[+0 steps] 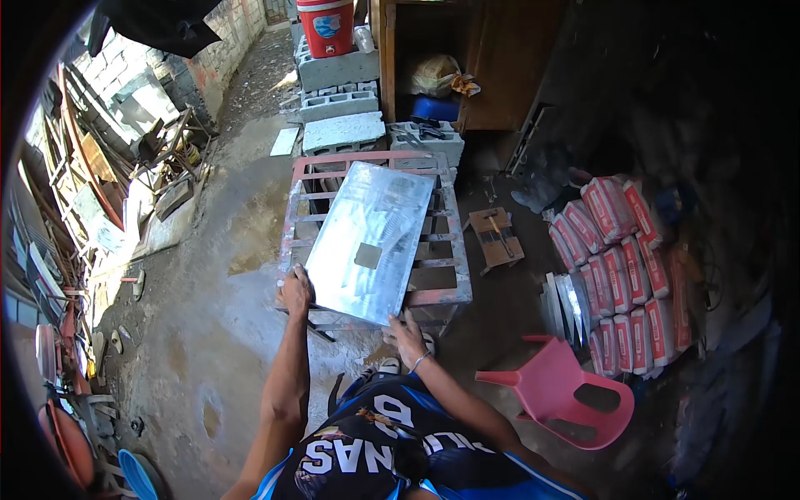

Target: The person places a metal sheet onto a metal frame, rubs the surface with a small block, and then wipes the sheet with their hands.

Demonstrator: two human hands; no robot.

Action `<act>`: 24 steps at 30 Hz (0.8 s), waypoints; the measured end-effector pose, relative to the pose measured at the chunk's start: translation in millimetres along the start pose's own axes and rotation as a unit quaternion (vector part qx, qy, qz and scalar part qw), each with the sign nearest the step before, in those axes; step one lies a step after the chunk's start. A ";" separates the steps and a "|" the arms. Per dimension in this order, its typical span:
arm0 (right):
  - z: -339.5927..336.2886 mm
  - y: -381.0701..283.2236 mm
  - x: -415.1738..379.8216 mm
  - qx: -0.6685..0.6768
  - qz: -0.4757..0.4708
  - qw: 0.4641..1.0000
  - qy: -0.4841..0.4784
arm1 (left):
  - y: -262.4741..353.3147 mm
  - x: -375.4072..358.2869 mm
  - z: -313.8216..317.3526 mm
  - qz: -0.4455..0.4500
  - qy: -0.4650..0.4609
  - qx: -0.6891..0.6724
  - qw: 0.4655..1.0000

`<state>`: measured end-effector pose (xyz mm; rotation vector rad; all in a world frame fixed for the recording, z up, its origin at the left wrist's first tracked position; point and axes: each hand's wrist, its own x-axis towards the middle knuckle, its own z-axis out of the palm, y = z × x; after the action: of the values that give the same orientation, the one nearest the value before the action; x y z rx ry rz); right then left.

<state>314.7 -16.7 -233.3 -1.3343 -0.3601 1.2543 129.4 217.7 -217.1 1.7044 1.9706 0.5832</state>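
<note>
A shiny rectangular metal sheet (346,237) with a small square cutout near its middle lies at a slant on a slatted metal frame table (454,229). My left hand (295,292) is closed on the sheet's left edge, near the lower corner. At the lower right corner, my right hand (406,337) grips the sheet, with the fingers partly hidden from view. Through the cutout, a brownish surface below shows. Reddish, worn paint covers parts of the table frame.
A pink plastic chair (562,387) stands to the right, near stacked red-and-white sacks (625,275). A small wooden stool (496,237) with a hammer-like tool sits beside the table. Concrete blocks (342,129) and a red cooler (327,29) are behind. Scrap (100,175) leans at left.
</note>
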 end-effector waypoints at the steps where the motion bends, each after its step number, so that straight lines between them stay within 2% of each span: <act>1: 0.8 -7.7 -3.4 0.081 0.025 0.996 -0.011 | -2.1 0.3 3.3 0.012 -0.009 -0.002 1.000; 5: -17.7 -36.1 2.9 0.077 0.006 0.997 0.024 | 8.7 -19.1 14.8 -0.016 -0.028 0.000 0.999; 6: -27.1 -45.7 8.4 0.080 0.012 0.996 0.033 | 13.1 -29.2 18.6 -0.007 -0.015 -0.028 0.999; 9: -52.2 -71.3 26.8 0.056 -0.010 0.998 0.038 | 29.7 -48.5 32.8 -0.036 -0.002 0.032 0.999; 11: -66.3 -90.1 34.1 0.038 -0.012 0.998 0.040 | 44.4 -62.0 37.5 -0.039 0.007 0.019 0.999; 21: -100.9 -125.3 40.1 0.017 0.096 0.994 -0.048 | 58.1 -75.3 38.3 -0.026 0.005 -0.026 0.999; 24: -109.1 -155.3 39.6 -0.176 0.061 0.975 -0.118 | 53.6 -75.0 42.4 -0.012 0.029 -0.002 0.999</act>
<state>489.4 -2.8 -150.2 -1.5250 -0.7037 1.5076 206.2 151.5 -213.8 1.6771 2.0256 0.6355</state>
